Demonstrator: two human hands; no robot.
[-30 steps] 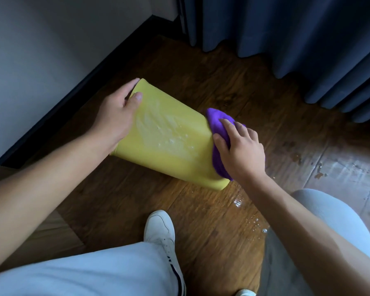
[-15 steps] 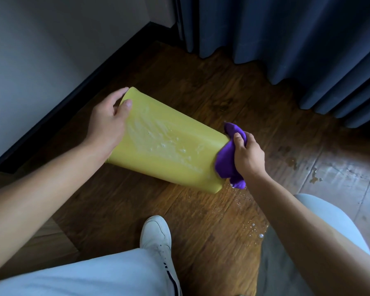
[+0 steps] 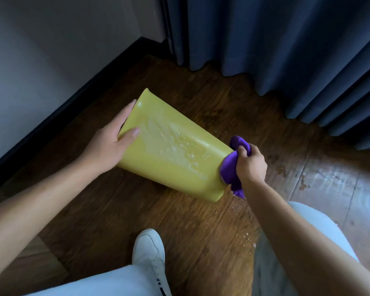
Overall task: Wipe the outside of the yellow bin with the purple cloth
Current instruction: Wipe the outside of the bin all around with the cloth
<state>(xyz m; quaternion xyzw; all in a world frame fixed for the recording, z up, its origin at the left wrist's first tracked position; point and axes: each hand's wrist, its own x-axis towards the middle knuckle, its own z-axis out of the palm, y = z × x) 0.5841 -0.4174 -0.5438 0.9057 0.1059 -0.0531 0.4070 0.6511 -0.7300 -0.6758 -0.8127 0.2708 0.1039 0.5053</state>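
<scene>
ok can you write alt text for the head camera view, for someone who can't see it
Seen from above, a person holds a yellow bin on its side over a wood floor, the left hand gripping one end while the right hand presses a purple cloth against the other. The bin's upper side is wet, with droplets on the floor near a white shoe.

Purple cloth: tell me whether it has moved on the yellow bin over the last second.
Yes. The purple cloth, bunched in the right hand, has slid off the yellow bin's broad wet side to its right end, away from the left hand.
</scene>
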